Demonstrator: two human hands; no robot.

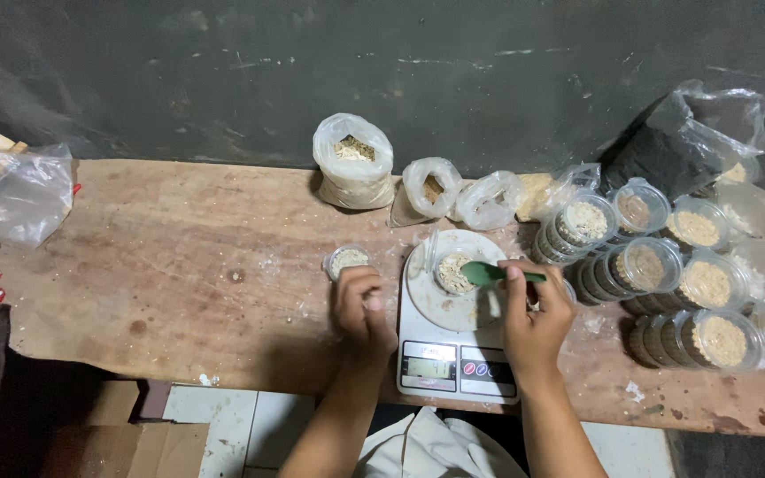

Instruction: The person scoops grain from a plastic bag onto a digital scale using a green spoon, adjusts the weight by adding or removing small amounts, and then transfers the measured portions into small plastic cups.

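Note:
A white kitchen scale [458, 358] stands at the table's near edge, with a small clear cup of pale grain [453, 273] on its round platform. My right hand [533, 314] holds a green spoon [487, 273], its bowl over that cup. My left hand [362, 310] rests curled on the table left of the scale, just below a second small cup of grain [345, 260]; it appears to hold nothing.
Plastic bags of grain [354, 163] stand along the back by the dark wall. Several stacked clear cups with filling [646, 265] crowd the right side. A crumpled clear bag [19, 196] lies far left. The wooden table [179, 257] ends near me above a tiled floor.

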